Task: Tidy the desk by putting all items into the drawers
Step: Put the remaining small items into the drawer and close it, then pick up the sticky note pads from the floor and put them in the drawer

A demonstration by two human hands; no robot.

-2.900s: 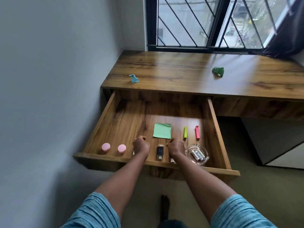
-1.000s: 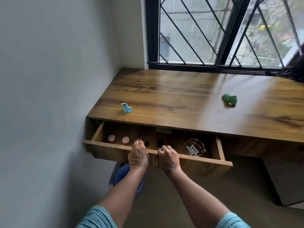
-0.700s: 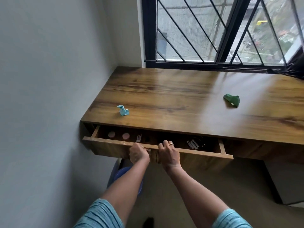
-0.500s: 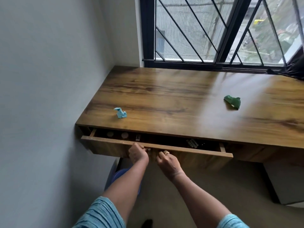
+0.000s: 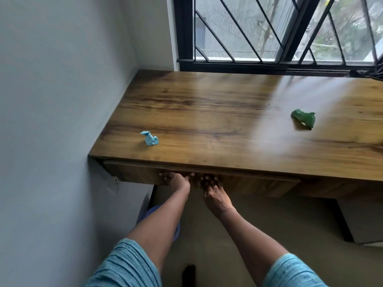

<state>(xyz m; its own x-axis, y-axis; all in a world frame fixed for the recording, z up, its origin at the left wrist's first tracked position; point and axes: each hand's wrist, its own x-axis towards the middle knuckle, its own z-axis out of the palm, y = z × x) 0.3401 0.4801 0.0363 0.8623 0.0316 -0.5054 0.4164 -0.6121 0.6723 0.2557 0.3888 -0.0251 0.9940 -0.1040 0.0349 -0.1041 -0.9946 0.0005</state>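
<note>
The wooden drawer (image 5: 259, 184) under the desk's left half is pushed in flush, so its contents are hidden. My left hand (image 5: 173, 180) and my right hand (image 5: 211, 188) press side by side against the drawer front with fingers spread. On the desk top (image 5: 217, 121) a small light-blue folded paper figure (image 5: 149, 138) stands near the front left. A green folded paper figure (image 5: 303, 119) lies to the right.
A grey wall runs along the left, with a white socket (image 5: 114, 184) below the desk. A barred window (image 5: 269, 32) stands behind the desk. A blue round object (image 5: 152, 212) sits on the floor under the desk. A grey cabinet (image 5: 362, 222) is at lower right.
The drawer has slid from wide open to fully closed under both hands. My fingers went from curled over its top edge to pressing flat on its front.
</note>
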